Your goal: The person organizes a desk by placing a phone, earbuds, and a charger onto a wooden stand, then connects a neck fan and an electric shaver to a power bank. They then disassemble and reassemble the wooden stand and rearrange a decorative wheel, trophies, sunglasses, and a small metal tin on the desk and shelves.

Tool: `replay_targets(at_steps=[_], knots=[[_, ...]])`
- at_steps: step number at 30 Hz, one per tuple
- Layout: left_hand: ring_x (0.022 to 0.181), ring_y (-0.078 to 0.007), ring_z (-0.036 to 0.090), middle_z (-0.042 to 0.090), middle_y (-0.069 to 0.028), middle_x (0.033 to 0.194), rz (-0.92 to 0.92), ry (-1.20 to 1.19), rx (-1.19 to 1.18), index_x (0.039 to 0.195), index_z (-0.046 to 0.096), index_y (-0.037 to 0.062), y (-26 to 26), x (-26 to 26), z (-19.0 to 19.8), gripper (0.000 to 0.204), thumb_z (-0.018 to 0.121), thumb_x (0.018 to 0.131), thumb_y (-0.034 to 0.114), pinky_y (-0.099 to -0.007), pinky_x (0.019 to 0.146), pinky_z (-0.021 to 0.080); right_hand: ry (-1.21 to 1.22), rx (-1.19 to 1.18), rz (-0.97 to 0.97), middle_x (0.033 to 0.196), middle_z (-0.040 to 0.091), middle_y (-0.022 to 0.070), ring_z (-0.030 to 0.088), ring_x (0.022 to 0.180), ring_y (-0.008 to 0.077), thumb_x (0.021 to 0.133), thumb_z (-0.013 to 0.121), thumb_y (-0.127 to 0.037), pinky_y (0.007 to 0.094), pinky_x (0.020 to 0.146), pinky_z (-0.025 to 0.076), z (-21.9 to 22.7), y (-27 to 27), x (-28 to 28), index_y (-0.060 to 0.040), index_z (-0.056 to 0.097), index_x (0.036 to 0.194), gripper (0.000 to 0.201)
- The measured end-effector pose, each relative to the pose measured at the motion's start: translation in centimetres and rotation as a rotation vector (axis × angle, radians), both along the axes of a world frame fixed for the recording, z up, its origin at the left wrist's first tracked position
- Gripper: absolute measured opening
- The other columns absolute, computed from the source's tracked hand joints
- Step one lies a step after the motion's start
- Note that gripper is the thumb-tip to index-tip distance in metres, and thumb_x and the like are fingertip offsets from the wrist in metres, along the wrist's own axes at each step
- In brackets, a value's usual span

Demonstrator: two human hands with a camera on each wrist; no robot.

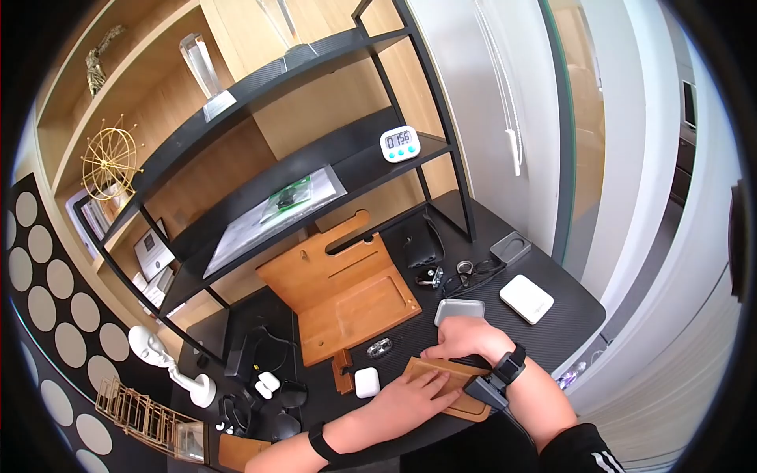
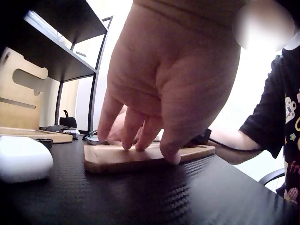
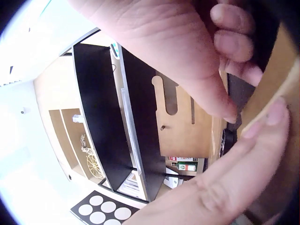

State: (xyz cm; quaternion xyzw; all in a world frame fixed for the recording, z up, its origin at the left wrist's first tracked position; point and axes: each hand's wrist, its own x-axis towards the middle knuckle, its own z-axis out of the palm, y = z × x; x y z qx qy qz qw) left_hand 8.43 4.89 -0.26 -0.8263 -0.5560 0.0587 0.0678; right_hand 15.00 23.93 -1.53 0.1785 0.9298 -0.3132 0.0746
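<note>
A flat wooden board (image 1: 471, 409) with rounded corners lies on the black desk near its front edge. My left hand (image 1: 410, 402) rests on it, fingers spread; in the left wrist view the fingertips press its top and the thumb (image 2: 170, 154) sits at its near edge. My right hand (image 1: 465, 339) is bent over the board's far side with the fingers curled. In the right wrist view its thumb (image 3: 218, 105) points down beside the board's edge, apart from the curled fingers (image 3: 233, 44); I cannot tell whether it holds anything.
A wooden desk organizer (image 1: 351, 296) stands beyond the hands. A white earphone case (image 1: 367, 382) lies left of the board, a grey tray (image 1: 460, 308) just past the right hand, a white power bank (image 1: 526, 299) farther right. A black shelf (image 1: 315, 213) rises behind.
</note>
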Motion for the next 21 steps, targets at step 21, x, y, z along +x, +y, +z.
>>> replay_targets(at_steps=[21], knots=[[0.109,-0.0335,0.049,0.056,-0.0148,0.105,0.068,-0.392,-0.274,0.093,0.052,0.0047,6.8,-3.3,1.1,0.053,0.083,0.058,0.028,-0.0416,0.093,0.038,0.422,-0.031,-0.338,0.068,0.065,0.0142,0.065,0.070,0.0310,0.086,0.053,-0.046,0.0404,0.065,0.050,0.5,-1.4,-0.2,-0.0048,0.064,0.074,0.044]])
